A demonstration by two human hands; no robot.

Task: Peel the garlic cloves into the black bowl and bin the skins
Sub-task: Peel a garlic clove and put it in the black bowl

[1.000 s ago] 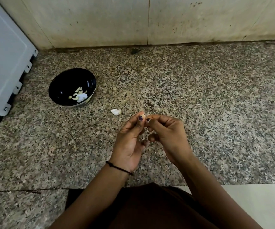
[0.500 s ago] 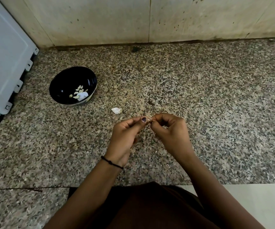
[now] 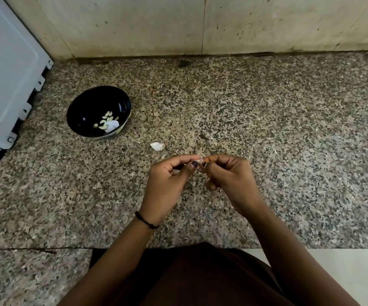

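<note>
My left hand (image 3: 169,180) and my right hand (image 3: 229,177) meet fingertip to fingertip over the middle of the granite counter. Between the thumbs and forefingers they pinch a small pale garlic clove (image 3: 200,160), mostly hidden by the fingers. The black bowl (image 3: 83,111) stands to the far left of the hands, holding several peeled cloves (image 3: 105,121) and a white scrap. A white piece of garlic skin (image 3: 157,146) lies on the counter just beyond my left hand.
A grey appliance (image 3: 6,80) stands at the left edge, close to the bowl. A stained tiled wall (image 3: 200,25) closes off the back of the speckled counter (image 3: 289,129). The counter's front edge runs near my body.
Both hands have lowered slightly and flattened out, the fingertips staying together on the clove. The bowl and the loose skin have not moved.
</note>
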